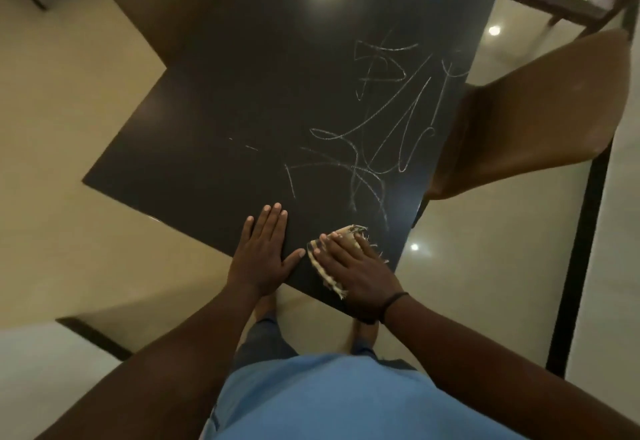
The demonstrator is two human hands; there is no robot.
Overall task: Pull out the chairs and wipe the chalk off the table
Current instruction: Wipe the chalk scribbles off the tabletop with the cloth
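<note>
Your right hand (349, 268) lies flat on a frayed, beige-and-dark striped cloth (337, 249) at the near corner of the dark, glossy rectangular desk (242, 93), its fingers (332, 242) straight and pressing the rag down rather than curling round it; your left hand (263, 252) rests bare on the desk just beside the cloth, fingers straight and together, thumb spread, holding nothing. To wipe well from here, keep the palm spread so the whole rag bears on the surface, push it away from the near corner into the scribble in long overlapping passes, and lean on the left hand so the desk does not shift. Turn the cloth to a fresh face when it loads up, since a dusty rag will likely only smear a grey haze over a shiny top. The white chalk scribble (377, 134) is untouched as far as you can see: thin looping and crossing lines running from just beyond the cloth toward the desk's far right edge, with a few faint dashes further left. The brown curved-back chair (526, 110) beside the desk's right edge looks pulled out and angled away; another brown chair (173, 13) sits against the far left side, and whether it is fully out is hard to tell.
</note>
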